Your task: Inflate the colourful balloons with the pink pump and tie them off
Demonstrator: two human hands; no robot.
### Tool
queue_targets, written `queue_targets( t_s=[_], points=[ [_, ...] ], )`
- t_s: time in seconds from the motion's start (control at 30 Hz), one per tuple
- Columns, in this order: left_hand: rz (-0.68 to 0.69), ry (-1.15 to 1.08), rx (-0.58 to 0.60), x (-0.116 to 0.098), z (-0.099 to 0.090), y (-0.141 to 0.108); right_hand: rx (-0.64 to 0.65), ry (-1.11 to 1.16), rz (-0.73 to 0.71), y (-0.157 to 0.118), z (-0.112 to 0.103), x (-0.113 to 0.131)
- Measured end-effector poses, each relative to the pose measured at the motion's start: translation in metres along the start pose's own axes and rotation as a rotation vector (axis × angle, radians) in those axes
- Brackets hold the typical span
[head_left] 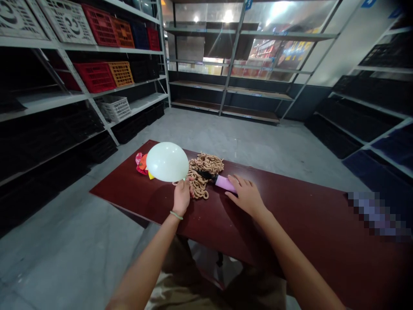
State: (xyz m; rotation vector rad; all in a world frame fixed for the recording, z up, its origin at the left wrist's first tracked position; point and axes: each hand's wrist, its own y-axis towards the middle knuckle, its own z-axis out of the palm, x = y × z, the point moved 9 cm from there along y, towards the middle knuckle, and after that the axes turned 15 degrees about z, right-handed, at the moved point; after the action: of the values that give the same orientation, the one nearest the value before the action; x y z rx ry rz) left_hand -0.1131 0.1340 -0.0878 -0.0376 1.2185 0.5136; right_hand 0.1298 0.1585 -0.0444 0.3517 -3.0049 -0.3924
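Note:
An inflated pale mint balloon [167,162] rises above the table's left part. My left hand [182,198] pinches it at its neck, with a pale green band round the wrist. My right hand [245,193] is around the rear of a hand pump [225,183] with a lilac body and a black front end; the thumb is on the near side, the fingers on the far side. The pump's black end lies over a heap of tan looped pieces [208,162], like chain links or thick cord. Behind the balloon, red, orange and yellow crumpled pieces [141,162] are partly hidden.
The dark red table [290,206] stretches off to the right, where a blurred patch [376,213] covers something. Shelves [129,49] with red, orange and white crates stand left. More racks [258,92] stand behind and on the right, beyond grey floor [235,137].

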Motion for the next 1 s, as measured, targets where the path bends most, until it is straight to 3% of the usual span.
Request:
queue_targets(
  t_s=[0.1, 0.2, 0.33, 0.43, 0.7, 0.87, 1.0],
  points=[
    [0.016, 0.024, 0.013, 0.0, 0.0, 0.001, -0.051, 0.06, -0.039, 0.005, -0.013, 0.016],
    [0.01, -0.024, -0.011, 0.0, -0.002, 0.001, -0.044, 0.18, -0.088, 0.009, -0.019, 0.047],
    [-0.004, -0.054, 0.005, 0.003, -0.002, 0.001, 0.118, 0.3, -0.138, 0.007, 0.001, 0.094],
    [0.005, -0.029, 0.032, 0.003, 0.0, 0.0, 0.157, 0.356, -0.113, 0.004, 0.011, 0.107],
    [-0.146, -0.125, 0.027, 0.008, 0.007, -0.008, 0.234, 0.655, 0.053, 0.005, -0.004, 0.066],
    [-0.162, -0.122, 0.195, 0.006, 0.026, -0.017, 0.354, 1.114, 0.189, -0.003, -0.018, 0.035],
    [-0.227, -0.197, 0.38, 0.001, 0.053, -0.032, 0.344, 1.165, 0.282, -0.013, -0.031, 0.014]
  ],
)
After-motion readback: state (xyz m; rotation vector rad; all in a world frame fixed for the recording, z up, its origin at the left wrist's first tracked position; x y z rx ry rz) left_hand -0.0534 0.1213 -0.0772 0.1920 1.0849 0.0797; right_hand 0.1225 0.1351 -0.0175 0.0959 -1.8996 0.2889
